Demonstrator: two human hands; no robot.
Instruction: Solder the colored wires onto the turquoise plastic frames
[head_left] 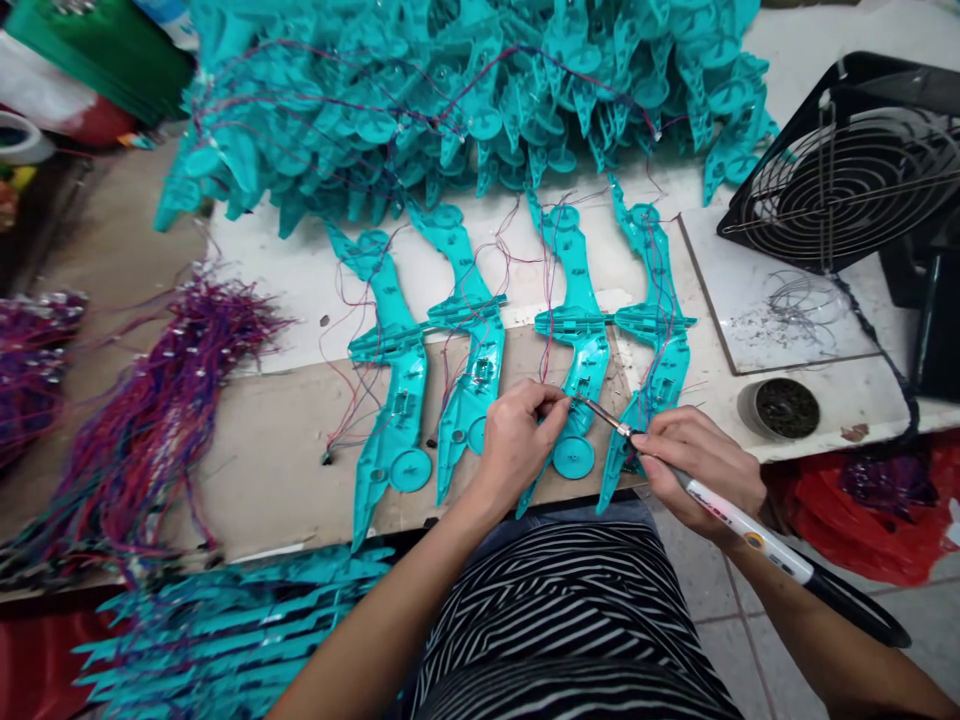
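My right hand [694, 475] grips a soldering iron [750, 530] with a white and black handle, like a pen. Its tip rests at the middle of a teal plastic part [589, 375], the third of several laid out side by side. My left hand [521, 435] is closed in a pinch beside the tip, where thin red and blue wires [549, 340] run down to the fingers. What lies between the fingertips is mostly hidden. Right of that part, another teal part [660, 350] lies partly behind my right hand. Two more teal parts [397, 375] lie to the left.
A big heap of teal parts [480, 100] fills the back. Bundled wires [165, 400] lie left. At right are a black fan [832, 190], a white tile [772, 300] with wire scraps and a small round tin [784, 408]. More teal parts [240, 630] are stacked below the table edge.
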